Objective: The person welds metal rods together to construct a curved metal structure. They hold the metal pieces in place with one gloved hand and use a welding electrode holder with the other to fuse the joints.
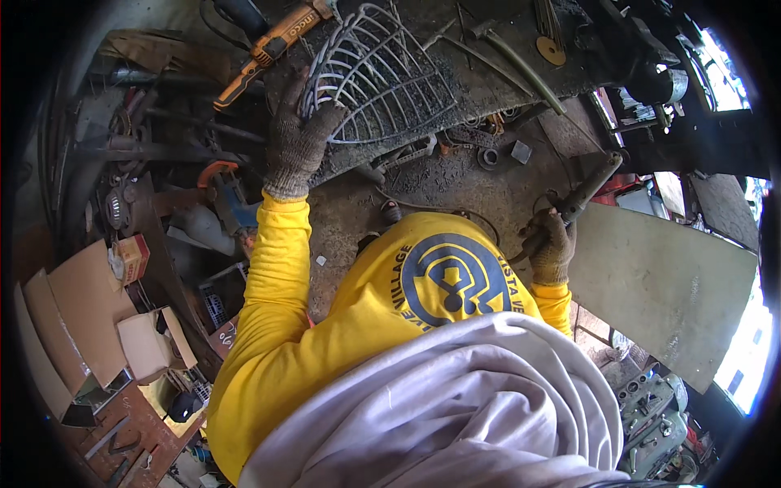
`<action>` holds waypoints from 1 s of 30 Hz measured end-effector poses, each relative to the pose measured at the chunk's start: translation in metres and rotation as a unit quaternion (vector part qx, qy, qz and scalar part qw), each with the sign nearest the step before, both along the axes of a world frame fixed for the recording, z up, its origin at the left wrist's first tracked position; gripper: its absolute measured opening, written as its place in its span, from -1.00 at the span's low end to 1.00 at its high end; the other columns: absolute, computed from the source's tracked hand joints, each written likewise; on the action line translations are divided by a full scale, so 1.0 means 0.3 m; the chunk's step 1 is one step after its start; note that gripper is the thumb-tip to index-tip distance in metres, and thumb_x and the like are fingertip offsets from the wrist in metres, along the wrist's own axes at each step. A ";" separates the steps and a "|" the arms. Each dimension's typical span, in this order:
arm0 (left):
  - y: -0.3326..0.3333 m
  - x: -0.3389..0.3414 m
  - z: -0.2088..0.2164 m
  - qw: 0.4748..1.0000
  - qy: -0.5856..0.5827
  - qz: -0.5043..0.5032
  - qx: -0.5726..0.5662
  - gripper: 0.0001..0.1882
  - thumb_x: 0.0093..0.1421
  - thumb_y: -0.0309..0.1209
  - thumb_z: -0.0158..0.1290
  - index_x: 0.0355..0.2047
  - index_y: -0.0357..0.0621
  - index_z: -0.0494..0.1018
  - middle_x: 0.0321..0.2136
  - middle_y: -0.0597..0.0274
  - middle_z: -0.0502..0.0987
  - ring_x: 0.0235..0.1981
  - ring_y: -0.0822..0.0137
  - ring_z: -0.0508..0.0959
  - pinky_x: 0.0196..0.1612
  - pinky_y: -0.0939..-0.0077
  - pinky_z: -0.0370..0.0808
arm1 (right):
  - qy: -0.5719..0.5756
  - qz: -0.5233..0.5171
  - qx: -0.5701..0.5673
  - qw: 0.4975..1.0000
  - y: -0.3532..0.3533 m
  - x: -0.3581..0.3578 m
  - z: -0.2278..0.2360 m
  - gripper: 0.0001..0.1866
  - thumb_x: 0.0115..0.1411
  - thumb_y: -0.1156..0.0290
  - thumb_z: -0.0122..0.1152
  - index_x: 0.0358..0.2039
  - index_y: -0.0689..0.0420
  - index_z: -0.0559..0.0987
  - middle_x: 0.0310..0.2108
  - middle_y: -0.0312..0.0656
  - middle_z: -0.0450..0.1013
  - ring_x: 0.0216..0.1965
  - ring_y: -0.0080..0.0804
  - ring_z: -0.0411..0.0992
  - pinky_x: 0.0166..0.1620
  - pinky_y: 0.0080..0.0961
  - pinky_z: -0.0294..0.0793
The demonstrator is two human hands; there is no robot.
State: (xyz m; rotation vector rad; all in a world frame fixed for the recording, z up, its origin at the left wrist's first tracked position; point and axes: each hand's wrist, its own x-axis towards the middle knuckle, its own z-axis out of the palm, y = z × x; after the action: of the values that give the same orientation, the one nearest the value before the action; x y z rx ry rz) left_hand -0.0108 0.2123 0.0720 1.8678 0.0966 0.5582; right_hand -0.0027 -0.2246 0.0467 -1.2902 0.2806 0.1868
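My left hand, in a worn knitted glove, has its fingers wrapped round the near left edge of a curved metal grille. The grille is made of bent bars and crossing rods, and it rests at the near edge of a dark workbench. Out to the right, away from the bench, my gloved right hand grips a welding electrode holder. A thin rod reaches from the holder's tip toward the bench. A cable loops near that hand.
An orange and black angle grinder lies left of the grille. A hammer and a round disc are on the bench. Metal scraps lie on the floor. Cardboard boxes stand left, and a large flat sheet right.
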 end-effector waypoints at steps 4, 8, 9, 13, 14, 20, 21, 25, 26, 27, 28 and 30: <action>-0.014 -0.003 0.031 0.997 0.055 0.032 0.034 -0.13 0.13 -0.24 0.32 0.35 -0.35 0.22 0.33 -0.12 0.29 0.36 0.10 0.28 0.39 0.27 0.18 | 0.007 -0.001 0.004 1.000 0.008 0.010 -0.007 -0.42 0.23 0.33 0.16 0.20 0.38 0.35 -0.45 -0.20 0.45 -0.55 -0.43 0.47 -0.45 -0.50 0.57; 0.014 0.001 0.022 0.999 0.014 0.013 0.047 -0.18 0.13 -0.28 0.32 0.33 -0.32 0.25 0.33 -0.12 0.28 0.36 0.08 0.27 0.41 0.26 0.16 | 0.008 0.003 0.021 1.000 0.020 0.029 -0.010 -0.42 0.22 0.37 0.15 0.21 0.38 0.33 -0.45 -0.19 0.45 -0.55 -0.41 0.47 -0.46 -0.49 0.56; 0.017 0.002 0.021 0.995 0.022 0.033 0.097 -0.21 0.16 -0.33 0.29 0.34 -0.28 0.24 0.35 -0.11 0.23 0.36 0.08 0.26 0.41 0.23 0.15 | 0.013 -0.001 0.024 1.000 0.025 0.034 -0.001 -0.43 0.23 0.38 0.17 0.21 0.37 0.33 -0.45 -0.18 0.45 -0.55 -0.42 0.46 -0.47 -0.48 0.56; 0.038 0.013 0.020 0.994 -0.003 0.013 0.107 -0.26 0.20 -0.40 0.24 0.36 -0.17 0.24 0.39 -0.09 0.11 0.43 0.00 0.12 0.44 0.17 0.08 | -0.003 0.013 0.024 1.000 0.032 0.049 -0.013 -0.43 0.25 0.36 0.18 0.22 0.35 0.34 -0.43 -0.17 0.45 -0.56 -0.42 0.45 -0.47 -0.47 0.57; 0.025 0.017 0.025 0.998 -0.007 0.008 0.061 -0.26 0.20 -0.40 0.24 0.36 -0.18 0.24 0.39 -0.10 0.12 0.43 -0.01 0.12 0.44 0.16 0.08 | -0.007 0.016 0.013 1.000 0.033 0.058 -0.007 -0.45 0.26 0.35 0.20 0.20 0.33 0.35 -0.43 -0.19 0.44 -0.55 -0.42 0.46 -0.46 -0.46 0.57; 0.042 0.019 0.007 0.961 -0.074 -0.017 0.267 -0.39 0.21 -0.52 0.22 0.27 0.10 0.37 0.34 -0.10 0.23 0.38 -0.06 0.23 0.38 0.12 0.23 | -0.075 -0.030 -0.095 0.992 0.005 0.098 0.055 -0.48 0.23 0.45 0.25 0.18 0.26 0.38 -0.42 -0.23 0.48 -0.52 -0.47 0.50 -0.49 -0.56 0.50; 0.062 0.007 -0.005 0.947 -0.091 -0.020 0.306 -0.41 0.22 -0.53 0.21 0.25 0.15 0.39 0.34 -0.08 0.24 0.38 -0.07 0.23 0.38 0.10 0.23 | -0.098 -0.041 -0.133 0.985 -0.002 0.116 0.080 -0.49 0.22 0.46 0.26 0.16 0.25 0.38 -0.42 -0.24 0.48 -0.52 -0.48 0.51 -0.49 -0.57 0.48; 0.107 0.004 -0.038 0.877 -0.206 -0.019 0.433 -0.47 0.27 -0.51 0.17 0.23 0.13 0.40 0.34 -0.07 0.25 0.39 -0.08 0.21 0.40 0.03 0.18 | -0.205 -0.136 -0.225 0.943 -0.097 0.215 0.146 -0.61 0.23 0.41 0.28 0.02 0.21 0.40 -0.40 -0.25 0.49 -0.46 -0.52 0.48 -0.41 -0.55 0.46; 0.147 -0.019 -0.112 0.886 -0.181 -0.011 0.427 -0.47 0.27 -0.49 0.17 0.25 0.09 0.38 0.35 -0.07 0.24 0.40 -0.06 0.20 0.40 0.04 0.18 | -0.231 -0.163 -0.242 0.928 -0.122 0.250 0.172 -0.62 0.24 0.39 0.28 0.00 0.21 0.40 -0.38 -0.23 0.49 -0.44 -0.52 0.48 -0.38 -0.54 0.46; 0.169 -0.019 -0.147 0.892 -0.154 0.001 0.425 -0.46 0.28 -0.47 0.17 0.27 0.05 0.37 0.36 -0.06 0.23 0.40 -0.05 0.20 0.41 0.06 0.17 | -0.235 -0.195 -0.256 0.917 -0.154 0.294 0.186 -0.62 0.24 0.36 0.28 -0.02 0.21 0.40 -0.35 -0.20 0.49 -0.41 -0.53 0.46 -0.35 -0.53 0.46; 0.151 -0.010 -0.144 0.949 -0.107 0.008 0.296 -0.44 0.28 -0.44 0.18 0.28 -0.02 0.34 0.37 -0.05 0.21 0.40 -0.02 0.19 0.41 0.08 0.17 | -0.239 -0.222 -0.270 0.906 -0.193 0.342 0.199 -0.62 0.24 0.34 0.28 -0.03 0.22 0.40 -0.31 -0.18 0.49 -0.38 -0.54 0.45 -0.31 -0.52 0.46; 0.086 -0.026 -0.123 0.999 0.000 0.030 0.022 -0.38 0.27 -0.37 0.19 0.32 -0.18 0.29 0.39 -0.03 0.18 0.41 0.04 0.18 0.40 0.12 0.17 | -0.224 -0.260 -0.258 0.903 -0.270 0.454 0.214 -0.54 0.21 0.29 0.32 0.01 0.26 0.42 -0.28 -0.15 0.46 -0.32 -0.47 0.46 -0.24 -0.45 0.48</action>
State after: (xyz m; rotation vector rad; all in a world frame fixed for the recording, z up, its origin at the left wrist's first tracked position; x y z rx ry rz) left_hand -0.0185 0.2380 0.0350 1.9122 0.1417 0.6051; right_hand 0.1333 -0.3055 0.1109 -1.6844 0.2759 -0.6804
